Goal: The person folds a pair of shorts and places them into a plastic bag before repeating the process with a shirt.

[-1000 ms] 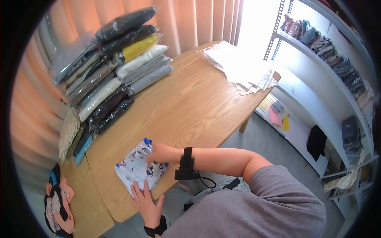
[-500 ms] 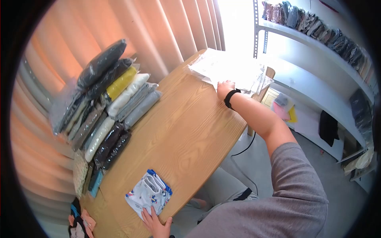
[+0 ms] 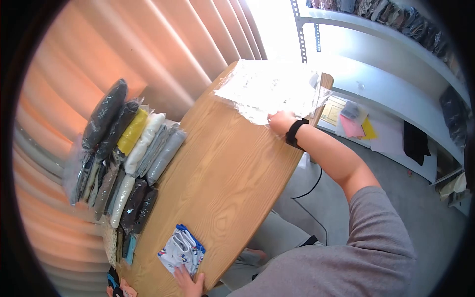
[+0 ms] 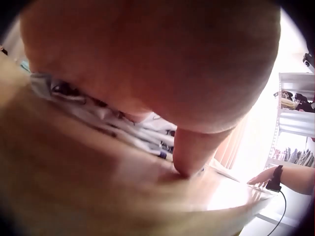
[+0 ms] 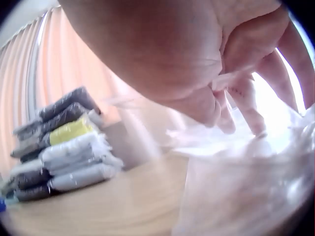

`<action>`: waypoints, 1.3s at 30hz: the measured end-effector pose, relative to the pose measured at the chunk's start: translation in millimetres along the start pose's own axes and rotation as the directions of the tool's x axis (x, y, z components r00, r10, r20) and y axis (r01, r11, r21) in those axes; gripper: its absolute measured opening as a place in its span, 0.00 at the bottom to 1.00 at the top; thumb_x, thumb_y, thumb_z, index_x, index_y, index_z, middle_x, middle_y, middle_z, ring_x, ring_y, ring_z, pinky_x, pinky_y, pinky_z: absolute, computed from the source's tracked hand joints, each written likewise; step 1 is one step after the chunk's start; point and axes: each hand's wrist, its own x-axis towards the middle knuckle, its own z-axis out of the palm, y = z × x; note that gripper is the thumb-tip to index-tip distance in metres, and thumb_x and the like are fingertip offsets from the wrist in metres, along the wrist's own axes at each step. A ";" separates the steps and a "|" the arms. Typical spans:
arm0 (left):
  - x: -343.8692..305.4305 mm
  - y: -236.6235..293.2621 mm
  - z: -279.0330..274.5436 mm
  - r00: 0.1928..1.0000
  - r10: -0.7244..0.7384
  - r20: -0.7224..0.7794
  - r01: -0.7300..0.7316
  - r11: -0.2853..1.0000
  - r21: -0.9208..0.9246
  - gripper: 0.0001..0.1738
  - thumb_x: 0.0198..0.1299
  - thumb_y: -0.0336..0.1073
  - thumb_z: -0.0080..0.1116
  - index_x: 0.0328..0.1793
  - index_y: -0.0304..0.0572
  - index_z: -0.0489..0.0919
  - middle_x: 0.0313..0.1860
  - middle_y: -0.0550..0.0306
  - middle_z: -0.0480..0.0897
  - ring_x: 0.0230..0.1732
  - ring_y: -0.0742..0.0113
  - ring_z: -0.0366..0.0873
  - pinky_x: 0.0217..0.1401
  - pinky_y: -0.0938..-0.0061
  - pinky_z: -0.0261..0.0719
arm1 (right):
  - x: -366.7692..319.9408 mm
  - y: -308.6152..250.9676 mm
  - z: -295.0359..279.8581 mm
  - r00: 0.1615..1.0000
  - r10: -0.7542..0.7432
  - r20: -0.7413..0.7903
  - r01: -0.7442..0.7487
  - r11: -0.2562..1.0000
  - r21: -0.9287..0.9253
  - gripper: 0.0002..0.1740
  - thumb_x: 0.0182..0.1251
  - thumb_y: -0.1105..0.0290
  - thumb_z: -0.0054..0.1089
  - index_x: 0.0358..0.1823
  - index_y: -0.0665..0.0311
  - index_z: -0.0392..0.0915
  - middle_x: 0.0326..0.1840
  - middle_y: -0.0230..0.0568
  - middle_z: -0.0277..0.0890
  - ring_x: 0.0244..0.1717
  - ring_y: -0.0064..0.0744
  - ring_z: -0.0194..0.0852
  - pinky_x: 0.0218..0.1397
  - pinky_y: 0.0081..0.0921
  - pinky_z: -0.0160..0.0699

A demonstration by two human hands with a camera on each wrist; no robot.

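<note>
A folded white garment with blue trim and a colourful print (image 3: 182,249) lies on the near part of the wooden table (image 3: 217,198). My left hand (image 3: 189,283) rests on its near edge with fingers outstretched. The left wrist view shows folds of the garment (image 4: 106,118) beneath that palm. At the far end, my right hand (image 3: 282,122) touches the near edge of a pile of clear plastic bags (image 3: 267,89). In the right wrist view its fingers (image 5: 248,110) reach down, spread, with tips on the shiny plastic.
Stacked bagged clothes (image 3: 143,153) stand along the table's left side by the curtain (image 3: 163,49). Dark and peach clothing (image 3: 121,287) lies at the lower left. Metal shelving (image 3: 371,74) runs beyond the right edge. A black cable (image 3: 309,210) trails on the floor.
My right hand has left the garment and gone to the plastic bags at the far end. It has since shifted slightly nearer along them. My left hand stays on the garment.
</note>
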 end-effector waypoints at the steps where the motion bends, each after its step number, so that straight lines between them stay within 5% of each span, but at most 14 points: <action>1: 1.7 9.1 -16.2 0.999 -0.024 -0.049 0.019 0.995 -0.097 0.49 0.57 0.57 0.57 0.74 0.29 0.52 0.70 0.25 0.55 0.71 0.29 0.50 0.74 0.48 0.45 | 4.1 8.0 4.2 1.000 0.003 0.004 -0.003 1.000 -0.003 0.18 0.64 0.66 0.47 0.53 0.61 0.77 0.50 0.46 0.79 0.50 0.45 0.79 0.49 0.49 0.77; 5: 19.4 45.7 -88.3 0.959 0.111 -0.260 -0.218 0.876 -0.429 0.49 0.56 0.58 0.59 0.77 0.46 0.50 0.73 0.32 0.54 0.73 0.32 0.47 0.75 0.49 0.43 | 43.8 77.9 -9.8 0.939 -0.063 -0.339 0.217 0.873 0.438 0.17 0.63 0.78 0.45 0.53 0.72 0.72 0.45 0.45 0.80 0.41 0.34 0.81 0.37 0.26 0.81; 6: 23.2 66.6 -109.0 0.959 0.110 -0.262 -0.217 0.877 -0.428 0.49 0.56 0.58 0.59 0.77 0.46 0.50 0.73 0.32 0.54 0.73 0.32 0.47 0.75 0.49 0.43 | 64.2 114.1 7.8 0.922 0.058 -0.384 0.342 0.345 0.874 0.19 0.60 0.82 0.44 0.54 0.74 0.71 0.45 0.48 0.79 0.41 0.31 0.81 0.37 0.22 0.80; 7: 27.6 94.4 -130.5 0.927 0.216 -0.305 -0.317 0.887 -0.335 0.46 0.54 0.50 0.59 0.75 0.41 0.54 0.74 0.36 0.53 0.75 0.38 0.47 0.75 0.52 0.42 | 27.7 100.3 -46.0 0.900 0.192 -0.391 0.157 0.694 0.703 0.21 0.59 0.83 0.43 0.55 0.74 0.71 0.44 0.51 0.79 0.39 0.33 0.80 0.37 0.24 0.80; 10: 53.4 160.2 -168.7 0.820 0.507 -0.265 -0.553 0.820 -0.144 0.40 0.52 0.37 0.58 0.72 0.34 0.58 0.74 0.39 0.55 0.76 0.46 0.49 0.76 0.60 0.44 | 13.9 131.9 -89.4 0.859 0.293 -0.420 0.198 0.565 0.801 0.23 0.59 0.79 0.30 0.52 0.74 0.71 0.45 0.52 0.77 0.43 0.37 0.78 0.46 0.27 0.78; 12: 77.3 206.6 -174.9 0.716 0.669 -0.199 -0.698 0.677 -0.232 0.39 0.53 0.36 0.59 0.72 0.35 0.59 0.74 0.39 0.56 0.75 0.45 0.50 0.75 0.58 0.45 | 8.1 149.6 -103.4 0.785 0.326 -0.526 0.302 0.540 0.786 0.20 0.63 0.75 0.38 0.53 0.67 0.74 0.41 0.50 0.81 0.37 0.34 0.79 0.47 0.28 0.75; 18: 192.3 329.1 -103.4 0.432 0.896 -0.101 -0.879 0.393 -0.269 0.37 0.59 0.41 0.59 0.72 0.37 0.59 0.73 0.34 0.55 0.75 0.43 0.49 0.75 0.59 0.50 | -21.0 168.6 -122.1 0.688 0.246 -0.683 0.295 0.764 0.573 0.17 0.66 0.80 0.40 0.54 0.67 0.71 0.49 0.43 0.79 0.53 0.35 0.77 0.60 0.26 0.69; 23: 244.6 424.8 -51.3 0.418 0.905 0.078 -0.881 0.425 -0.209 0.39 0.60 0.48 0.56 0.73 0.37 0.57 0.73 0.33 0.54 0.75 0.42 0.48 0.75 0.59 0.50 | -15.5 175.2 -98.2 0.677 0.122 -0.725 0.392 0.774 0.496 0.15 0.73 0.69 0.40 0.55 0.63 0.72 0.47 0.40 0.81 0.50 0.40 0.79 0.56 0.30 0.72; 26: 273.0 457.5 -26.5 0.570 0.816 0.097 -0.787 0.576 -0.222 0.38 0.59 0.49 0.57 0.71 0.38 0.61 0.71 0.32 0.57 0.73 0.41 0.51 0.74 0.60 0.53 | -11.2 173.8 -78.0 0.690 0.039 -0.722 0.425 0.786 0.449 0.14 0.74 0.70 0.40 0.53 0.63 0.74 0.46 0.42 0.81 0.51 0.39 0.78 0.55 0.30 0.72; 29: 305.3 468.1 -3.9 0.692 0.717 0.076 -0.599 0.630 -0.494 0.32 0.58 0.47 0.54 0.67 0.40 0.68 0.71 0.34 0.58 0.72 0.39 0.51 0.73 0.58 0.53 | -5.2 167.1 -50.1 0.782 -0.034 -0.622 0.360 0.839 0.407 0.17 0.66 0.79 0.42 0.52 0.61 0.75 0.45 0.47 0.79 0.48 0.42 0.77 0.55 0.30 0.73; 31: 312.5 468.5 3.3 0.697 0.713 0.069 -0.636 0.660 -0.400 0.33 0.58 0.49 0.53 0.68 0.43 0.67 0.72 0.36 0.58 0.72 0.40 0.50 0.73 0.57 0.52 | 4.2 167.6 -25.6 0.863 -0.150 -0.482 0.388 0.808 0.444 0.27 0.56 0.88 0.40 0.54 0.59 0.75 0.51 0.48 0.75 0.48 0.41 0.73 0.53 0.30 0.74; 34: 301.6 462.1 -6.1 0.678 0.731 0.074 -0.716 0.680 -0.158 0.35 0.59 0.54 0.51 0.71 0.48 0.65 0.73 0.41 0.58 0.74 0.44 0.50 0.74 0.54 0.50 | -4.1 161.1 -11.6 0.973 -0.212 -0.095 0.220 0.971 0.089 0.29 0.62 0.59 0.55 0.67 0.49 0.65 0.73 0.47 0.55 0.72 0.48 0.55 0.69 0.36 0.61; 37: 294.9 457.0 -18.3 0.657 0.744 0.120 -0.750 0.662 0.007 0.36 0.61 0.56 0.49 0.73 0.49 0.63 0.74 0.44 0.57 0.75 0.49 0.50 0.73 0.52 0.49 | -10.9 150.9 -16.6 0.990 -0.140 -0.022 0.142 0.978 0.151 0.42 0.53 0.47 0.62 0.70 0.48 0.61 0.77 0.46 0.48 0.78 0.48 0.38 0.76 0.39 0.48; 39: 292.8 454.6 -20.7 0.650 0.753 0.101 -0.760 0.647 0.064 0.34 0.63 0.55 0.47 0.71 0.47 0.64 0.73 0.45 0.60 0.74 0.51 0.52 0.72 0.51 0.50 | -15.2 144.6 -18.1 0.988 -0.155 -0.025 0.156 0.980 0.126 0.41 0.55 0.46 0.61 0.70 0.49 0.60 0.76 0.47 0.50 0.76 0.49 0.43 0.74 0.39 0.52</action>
